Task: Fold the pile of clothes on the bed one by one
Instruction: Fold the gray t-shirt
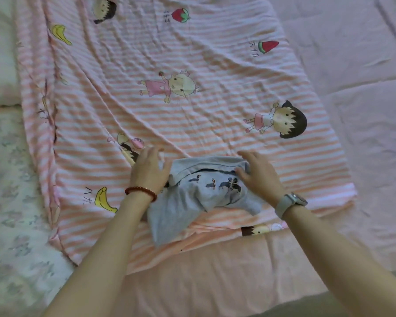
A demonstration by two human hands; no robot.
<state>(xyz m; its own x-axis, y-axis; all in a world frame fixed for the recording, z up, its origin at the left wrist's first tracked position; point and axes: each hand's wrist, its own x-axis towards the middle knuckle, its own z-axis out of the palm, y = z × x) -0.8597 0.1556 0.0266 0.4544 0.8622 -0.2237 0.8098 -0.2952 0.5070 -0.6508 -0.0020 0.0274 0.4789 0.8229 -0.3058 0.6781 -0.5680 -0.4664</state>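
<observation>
My left hand (149,168) rests at the nine o'clock edge of the small grey shirt (193,195), fingers loosely spread and gripping nothing that I can see, likely steadying that side. My right hand (257,173) sits at three o'clock, thumb and fingers pinching the turned-over top edge, so the fold should land straight. The shirt lies on the striped pink blanket (192,106), toward six o'clock on the bed. My left fingertips blur into the cloth, and no pile of other clothes is in view.
</observation>
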